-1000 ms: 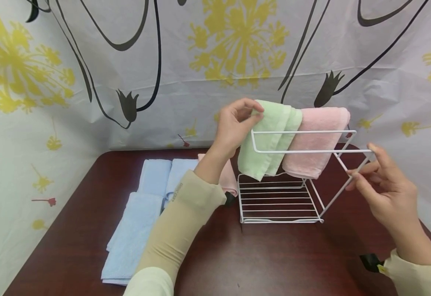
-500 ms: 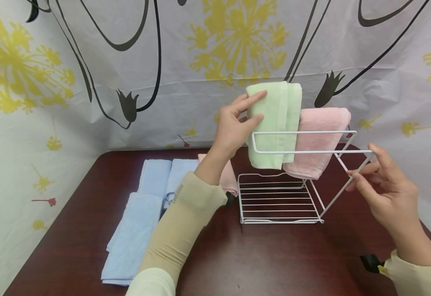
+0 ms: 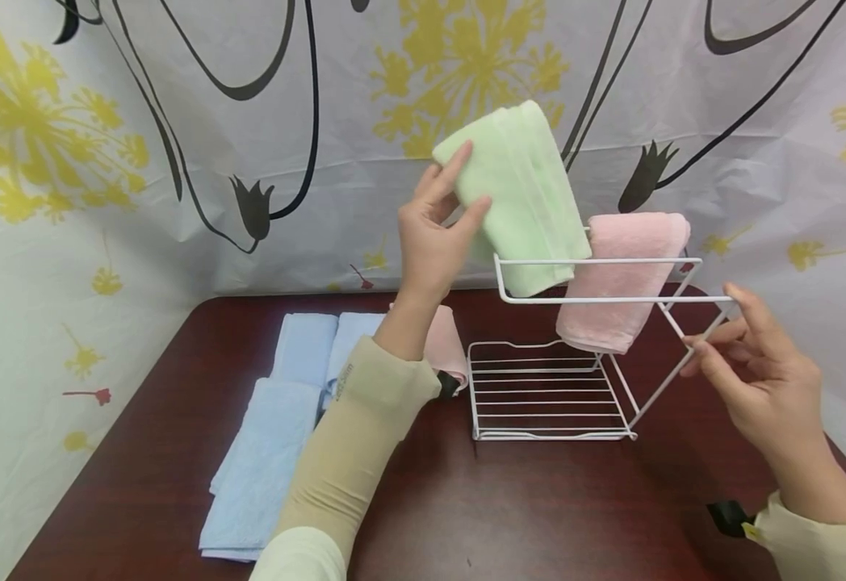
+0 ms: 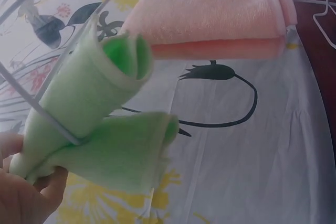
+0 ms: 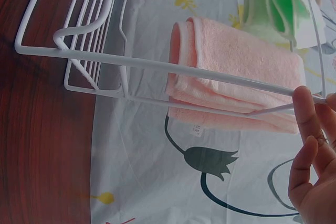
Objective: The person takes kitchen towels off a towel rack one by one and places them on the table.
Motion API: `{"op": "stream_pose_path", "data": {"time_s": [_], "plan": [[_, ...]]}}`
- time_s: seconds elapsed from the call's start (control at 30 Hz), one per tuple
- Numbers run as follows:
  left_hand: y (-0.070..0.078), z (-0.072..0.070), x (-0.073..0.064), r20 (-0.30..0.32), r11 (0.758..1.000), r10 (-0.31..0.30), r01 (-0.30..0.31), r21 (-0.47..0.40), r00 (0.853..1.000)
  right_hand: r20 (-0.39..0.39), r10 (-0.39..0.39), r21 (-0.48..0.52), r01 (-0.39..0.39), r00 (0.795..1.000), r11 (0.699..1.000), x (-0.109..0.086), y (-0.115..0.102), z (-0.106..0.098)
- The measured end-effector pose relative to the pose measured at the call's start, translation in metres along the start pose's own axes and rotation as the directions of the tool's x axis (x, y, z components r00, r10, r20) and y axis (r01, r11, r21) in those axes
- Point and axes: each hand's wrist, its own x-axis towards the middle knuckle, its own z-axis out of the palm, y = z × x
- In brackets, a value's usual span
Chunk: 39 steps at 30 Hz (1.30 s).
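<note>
My left hand (image 3: 430,242) pinches a folded light green towel (image 3: 521,194) by its left edge, above a white wire rack (image 3: 554,436). The towel tilts, and its lower end is behind the rack's upper front rail. In the left wrist view the green towel (image 4: 79,93) is doubled over, its two ends hanging apart. A pink towel (image 3: 608,331) is draped on the rack's upper part, to the right. My right hand (image 3: 772,379) holds the rack's upper right corner. In the right wrist view its fingers (image 5: 304,108) touch the white rail.
Several folded light blue towels (image 3: 259,460) lie on the dark red table (image 3: 539,508) at left. Another pink towel (image 3: 445,343) lies beside the rack, partly hidden by my left arm. A patterned curtain (image 3: 365,105) hangs behind the table.
My left hand has lifted the green towel upward and then to the left, tilting it; before, it hung lower beside the pink towel. My right hand and the rack have stayed put.
</note>
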Motion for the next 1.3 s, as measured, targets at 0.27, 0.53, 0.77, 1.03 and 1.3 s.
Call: {"op": "stream_pose_path", "data": {"time_s": [0.27, 0.53, 0.77, 1.03, 1.3], "plan": [[0.0, -0.007, -0.002, -0.095, 0.999, 0.005, -0.008, -0.032, 0.995, -0.005, -0.002, 0.028, 0.002, 1.0, 1.0, 0.0, 0.001, 0.001], [0.006, -0.018, -0.001, -0.179, 0.997, 0.039, -0.049, -0.053, 0.983, -0.011, -0.012, 0.019, 0.012, 1.0, 1.0, 0.001, -0.001, 0.002], [0.013, -0.033, 0.004, -0.241, 0.992, 0.051, -0.077, -0.098, 0.969, -0.012, -0.011, 0.012, 0.011, 1.0, 1.0, 0.001, -0.001, 0.002], [0.018, -0.051, 0.005, -0.241, 0.991, 0.077, -0.1, -0.085, 0.967, -0.015, 0.006, 0.022, -0.006, 1.0, 1.0, -0.001, -0.001, 0.001], [0.021, -0.066, -0.003, -0.191, 0.995, 0.095, -0.101, -0.02, 0.977, -0.01, 0.005, -0.027, -0.005, 1.0, 1.0, -0.001, 0.0, 0.001]]}}
